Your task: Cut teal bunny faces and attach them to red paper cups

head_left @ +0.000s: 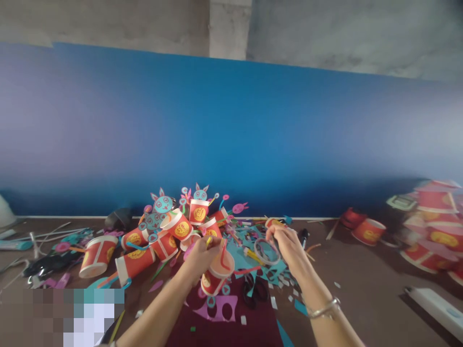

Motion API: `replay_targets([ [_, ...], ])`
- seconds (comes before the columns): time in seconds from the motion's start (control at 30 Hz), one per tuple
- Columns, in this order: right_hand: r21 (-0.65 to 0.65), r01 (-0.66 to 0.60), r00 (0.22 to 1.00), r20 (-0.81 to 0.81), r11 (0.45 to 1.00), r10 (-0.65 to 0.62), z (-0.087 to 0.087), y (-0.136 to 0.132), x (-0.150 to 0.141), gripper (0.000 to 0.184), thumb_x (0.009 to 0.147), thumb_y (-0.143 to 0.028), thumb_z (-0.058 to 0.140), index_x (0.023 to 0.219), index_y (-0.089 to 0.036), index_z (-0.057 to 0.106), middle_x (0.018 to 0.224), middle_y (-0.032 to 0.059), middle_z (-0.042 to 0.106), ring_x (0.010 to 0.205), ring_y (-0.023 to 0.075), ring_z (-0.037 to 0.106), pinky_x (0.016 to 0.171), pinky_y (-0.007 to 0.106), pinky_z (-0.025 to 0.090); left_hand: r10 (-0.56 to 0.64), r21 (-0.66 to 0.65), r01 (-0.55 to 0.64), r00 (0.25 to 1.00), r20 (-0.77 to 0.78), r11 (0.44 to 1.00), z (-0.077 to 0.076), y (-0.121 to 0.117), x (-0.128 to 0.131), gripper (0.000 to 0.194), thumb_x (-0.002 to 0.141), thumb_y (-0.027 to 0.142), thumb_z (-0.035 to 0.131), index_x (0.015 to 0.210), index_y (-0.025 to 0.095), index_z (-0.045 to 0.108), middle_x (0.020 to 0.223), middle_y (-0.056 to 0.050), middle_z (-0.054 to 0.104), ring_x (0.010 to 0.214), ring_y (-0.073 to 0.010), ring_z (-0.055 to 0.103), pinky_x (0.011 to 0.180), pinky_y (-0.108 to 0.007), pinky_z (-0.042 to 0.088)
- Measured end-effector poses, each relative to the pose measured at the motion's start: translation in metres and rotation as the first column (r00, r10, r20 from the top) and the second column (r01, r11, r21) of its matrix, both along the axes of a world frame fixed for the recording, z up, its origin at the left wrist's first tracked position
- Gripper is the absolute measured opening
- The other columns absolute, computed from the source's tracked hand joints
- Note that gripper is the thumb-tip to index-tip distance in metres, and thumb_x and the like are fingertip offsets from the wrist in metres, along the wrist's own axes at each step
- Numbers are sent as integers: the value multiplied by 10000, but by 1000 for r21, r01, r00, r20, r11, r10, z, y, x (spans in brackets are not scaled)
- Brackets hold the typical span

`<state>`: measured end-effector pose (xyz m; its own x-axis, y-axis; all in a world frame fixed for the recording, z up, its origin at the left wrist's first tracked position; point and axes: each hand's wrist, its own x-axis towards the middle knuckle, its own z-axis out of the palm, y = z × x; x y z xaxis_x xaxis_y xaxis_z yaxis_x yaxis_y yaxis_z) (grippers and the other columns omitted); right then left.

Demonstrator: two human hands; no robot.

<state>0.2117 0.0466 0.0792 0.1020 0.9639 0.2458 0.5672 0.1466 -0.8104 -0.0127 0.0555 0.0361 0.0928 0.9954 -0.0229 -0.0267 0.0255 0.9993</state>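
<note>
My left hand (pixel 203 258) is closed on a red paper cup (pixel 213 283) with a yellow emblem and white rim. The cup tilts, its mouth toward me, and a red drinking straw (pixel 224 258) lies across the opening, by my fingertips. My right hand (pixel 285 241) has its fingers pinched together above a roll of clear tape (pixel 266 252); whatever they hold is too small or hidden to make out. Below the cup lies a pink paper sheet (pixel 219 309) with cut-out holes. Black-handled scissors (pixel 255 291) rest to its right.
Several decorated cups (pixel 135 262) with paper animal faces (pixel 162 204) pile up at the left and back. Blue paper scraps (pixel 249 253) and small bits litter the middle. At right are stacked cups (pixel 441 236) and a white box-like bar (pixel 436 311). A blue partition (pixel 231 135) stands behind.
</note>
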Motion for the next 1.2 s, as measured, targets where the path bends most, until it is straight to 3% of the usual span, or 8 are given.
replay_targets([
  [0.1,-82,5,959,283,997,19,-14,7,3,301,817,-281,362,719,-193,633,605,12,621,580,161,571,530,240,376,-98,-20,97,993,-62,995,3,-1,-4,122,601,250,698,691,172,673,648,-8,651,668,-181,589,670,-270,416],
  [0.17,-146,18,829,555,989,67,-29,10,-4,243,819,-312,455,826,-224,681,768,33,688,739,188,626,643,263,409,-140,-50,136,987,-82,989,8,-5,-4,104,612,238,684,701,184,689,686,-21,678,703,-192,602,689,-273,422],
  [0.33,-155,63,751,658,986,55,-63,13,-22,152,751,-201,561,772,-175,709,947,130,652,846,244,628,820,388,382,-137,-69,132,988,-75,989,21,-13,1,62,629,220,649,666,186,685,633,2,645,636,-158,573,620,-238,404],
  [0.47,-122,55,762,647,991,37,-64,17,-22,173,782,-227,537,843,-180,692,985,113,616,844,219,621,799,348,407,-114,-5,114,987,-114,993,22,-13,3,125,693,280,617,718,173,676,673,-14,651,660,-168,575,632,-244,402],
  [0.63,55,-60,917,397,997,33,-46,13,-28,129,775,-236,544,831,-159,629,892,65,629,806,178,602,742,256,436,29,199,29,958,-287,980,18,-13,5,168,781,299,535,750,182,651,751,-57,677,736,-219,614,660,-272,417],
  [0.83,72,-278,942,216,958,257,-14,-17,-50,90,778,-212,541,823,-197,618,757,2,667,729,166,620,676,234,421,232,481,41,837,-495,876,14,-21,8,208,786,160,482,901,213,647,907,-64,692,864,-240,624,720,-301,428],
  [1.03,96,-247,938,273,964,213,-11,-26,-59,75,783,-248,569,797,-194,619,738,23,677,700,188,616,652,255,401,379,633,113,715,-587,766,7,-26,14,178,839,167,460,928,199,612,874,-58,674,825,-228,622,725,-337,447],
  [1.2,46,-235,962,152,971,225,-13,-24,-61,122,796,-261,546,739,-181,619,683,16,645,654,172,579,617,243,391,446,693,141,672,-592,707,-2,-25,14,204,839,129,473,996,201,583,927,-56,670,874,-232,611,765,-360,448],
])
